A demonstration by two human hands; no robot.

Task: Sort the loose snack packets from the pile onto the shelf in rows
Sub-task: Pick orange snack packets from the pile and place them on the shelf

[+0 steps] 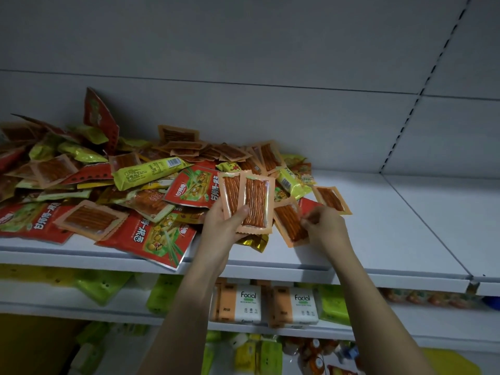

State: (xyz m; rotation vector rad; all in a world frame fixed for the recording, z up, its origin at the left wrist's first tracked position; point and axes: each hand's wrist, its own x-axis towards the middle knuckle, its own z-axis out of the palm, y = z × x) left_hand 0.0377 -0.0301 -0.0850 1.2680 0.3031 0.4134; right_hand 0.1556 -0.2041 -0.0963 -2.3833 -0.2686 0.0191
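A pile of snack packets (pixel 113 185) in red, yellow-green and orange covers the left and middle of the white shelf (pixel 392 226). My left hand (pixel 224 226) holds two orange clear-window packets (pixel 250 204) upright, thumb across their fronts, above the pile's right edge. My right hand (pixel 323 226) pinches the edge of another orange packet (pixel 290 224) that lies tilted on the shelf. One more orange packet (pixel 331 198) lies just behind that hand.
The shelf's right half is bare white board up to a seam (pixel 422 220). A slotted upright (pixel 422 87) runs up the back wall. Lower shelves hold facial tissue packs (pixel 249 301) and green and yellow goods.
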